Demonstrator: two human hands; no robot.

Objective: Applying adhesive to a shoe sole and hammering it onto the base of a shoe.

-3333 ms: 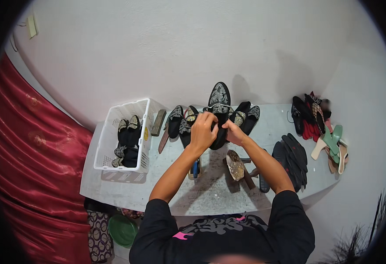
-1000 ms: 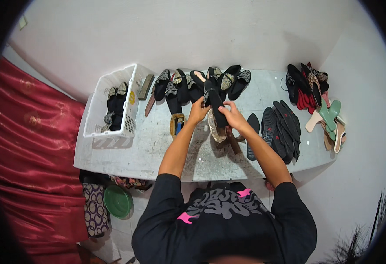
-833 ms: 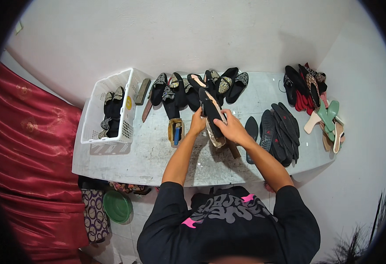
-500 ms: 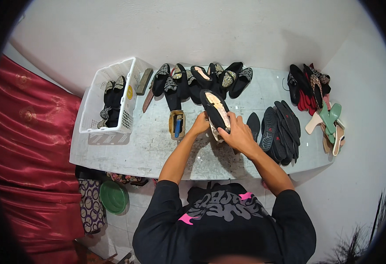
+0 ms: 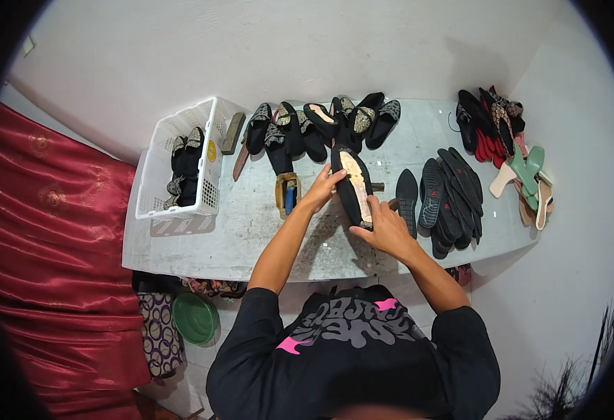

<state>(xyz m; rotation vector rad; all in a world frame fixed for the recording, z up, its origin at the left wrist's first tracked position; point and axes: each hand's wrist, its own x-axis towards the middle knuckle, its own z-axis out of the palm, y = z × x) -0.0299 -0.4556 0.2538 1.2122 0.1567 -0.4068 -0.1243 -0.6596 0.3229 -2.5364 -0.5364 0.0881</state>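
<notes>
A black shoe upper [image 5: 353,183] is held bottom up over the table, its pale, yellowish underside facing me. My left hand [image 5: 323,187] grips its left edge near the middle, thumb on the underside. My right hand [image 5: 386,227] closes round the near end, with fingers along the right edge. Just right of the shoe a dark bar-like piece [image 5: 377,187] shows, mostly hidden. A single black sole [image 5: 406,199] lies to the right of my right hand. Left of my left hand stands a tan, crusted container [image 5: 288,187] with a blue-handled tool [image 5: 290,201] in it.
Black shoes with glittery trim [image 5: 287,129] line the table's back. A stack of black soles [image 5: 455,199] lies right, beyond it green and beige shoe pieces [image 5: 527,180] and dark and red shoes [image 5: 485,129]. A white basket [image 5: 212,168] holding shoes stands left, beside a wooden block [image 5: 233,133].
The shoe upper has come nearer and tipped so its whole underside shows. My left hand has moved up its side; my right hand has slid down to the near end.
</notes>
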